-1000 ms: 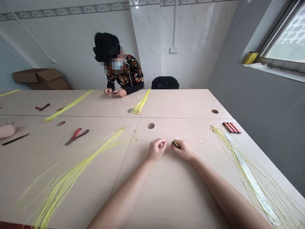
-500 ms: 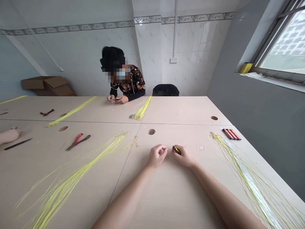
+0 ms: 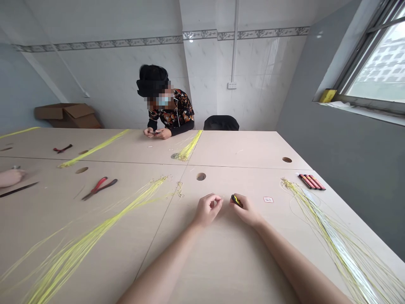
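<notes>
My left hand [image 3: 207, 210] is raised a little over the table, thumb and forefinger pinched together. A tiny pale tip [image 3: 223, 197] shows at those fingers, too small to name. Close by on the right, my right hand [image 3: 248, 210] is closed around a small black-and-yellow tool [image 3: 236, 200], its kind mostly hidden by the fingers. A narrow gap separates the two hands. To the left lies a bundle of yellow strands [image 3: 118, 215] with small hooked or looped ends. Another bundle of yellow strands [image 3: 311, 211] lies to the right, over a pale strip.
Red-handled pliers [image 3: 99, 188] lie at the left. Several red sticks [image 3: 311, 182] sit near the table's right edge, and a small white label [image 3: 268, 199] is nearer. A round hole [image 3: 201, 177] lies ahead. Across the table a person [image 3: 169, 109] works; another person's hand [image 3: 11, 178] shows far left.
The whole view has shifted slightly. My hands keep nearly the same pose, with the black-and-yellow tool a little farther from the left fingertips.
</notes>
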Tool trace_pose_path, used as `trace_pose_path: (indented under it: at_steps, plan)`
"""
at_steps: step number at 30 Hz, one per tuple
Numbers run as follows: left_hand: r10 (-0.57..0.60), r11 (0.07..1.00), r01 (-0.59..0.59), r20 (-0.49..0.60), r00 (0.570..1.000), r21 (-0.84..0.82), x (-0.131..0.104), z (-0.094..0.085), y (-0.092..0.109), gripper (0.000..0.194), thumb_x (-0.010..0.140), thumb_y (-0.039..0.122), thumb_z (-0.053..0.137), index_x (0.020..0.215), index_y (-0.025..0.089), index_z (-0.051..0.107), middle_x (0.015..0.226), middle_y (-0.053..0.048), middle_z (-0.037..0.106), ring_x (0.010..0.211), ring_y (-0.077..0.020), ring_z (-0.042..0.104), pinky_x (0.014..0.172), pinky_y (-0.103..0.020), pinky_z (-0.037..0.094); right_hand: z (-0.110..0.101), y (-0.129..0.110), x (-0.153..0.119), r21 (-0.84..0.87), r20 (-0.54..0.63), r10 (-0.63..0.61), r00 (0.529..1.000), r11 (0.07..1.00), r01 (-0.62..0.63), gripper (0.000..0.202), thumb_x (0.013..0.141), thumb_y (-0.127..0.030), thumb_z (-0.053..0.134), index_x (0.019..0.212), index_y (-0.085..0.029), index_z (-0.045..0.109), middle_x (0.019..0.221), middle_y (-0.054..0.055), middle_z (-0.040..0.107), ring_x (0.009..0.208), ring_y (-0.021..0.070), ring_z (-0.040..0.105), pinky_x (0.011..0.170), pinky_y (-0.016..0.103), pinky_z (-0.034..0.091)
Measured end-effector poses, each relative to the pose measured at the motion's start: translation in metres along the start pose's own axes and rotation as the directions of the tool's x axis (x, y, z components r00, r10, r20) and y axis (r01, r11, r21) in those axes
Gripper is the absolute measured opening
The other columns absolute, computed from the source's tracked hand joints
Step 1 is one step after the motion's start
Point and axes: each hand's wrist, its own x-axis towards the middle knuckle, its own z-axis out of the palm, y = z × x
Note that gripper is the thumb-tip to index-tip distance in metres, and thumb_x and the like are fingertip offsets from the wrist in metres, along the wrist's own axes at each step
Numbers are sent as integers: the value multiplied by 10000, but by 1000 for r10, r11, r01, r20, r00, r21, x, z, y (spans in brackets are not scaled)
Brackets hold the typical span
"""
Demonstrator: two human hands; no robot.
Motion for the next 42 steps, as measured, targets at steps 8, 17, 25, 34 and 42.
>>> trace_pose_path:
  at_steps: [8,17,25,34,42]
  plan:
    - [116,989,-111,-46,992,99,-6,1,-2,199,852,262,503,693,175,584,625,7,574,497,-76,404,504,-204,334,0,-2,4,661,-121,247,962,743,-107,229,754,-399,503,760,-207,378,697,-6,430,606,122,444,555,267,365]
    - [68,991,-49,-147,987,126,-3,2,-4,193,860,251,476,698,175,550,631,20,544,490,-71,406,498,-199,335,30,-6,16,797,59,264,963,568,-205,300,668,-442,549,808,-204,430,612,-38,342,542,99,327,514,242,309]
    - [-9,1000,9,-166,986,1,0,0,-9,256,872,354,489,700,168,530,577,38,476,477,-69,385,478,-198,319,39,-4,19,827,5,187,982,551,-109,252,654,-327,516,595,-199,306,538,-41,259,504,95,259,521,256,295]
    - [51,997,-59,-171,984,-40,-4,-2,-10,249,884,351,485,724,170,544,636,19,527,508,-70,419,493,-197,349,39,-2,20,755,77,101,992,644,-124,169,666,-271,557,652,-196,406,582,-35,338,562,106,366,573,263,335]
    - [93,995,-100,-199,976,-29,-4,-3,-9,238,892,340,500,738,170,562,655,15,545,511,-69,429,505,-200,360,41,4,20,761,86,27,996,643,-83,341,751,-520,498,661,-194,460,601,-16,361,597,134,453,597,288,389]
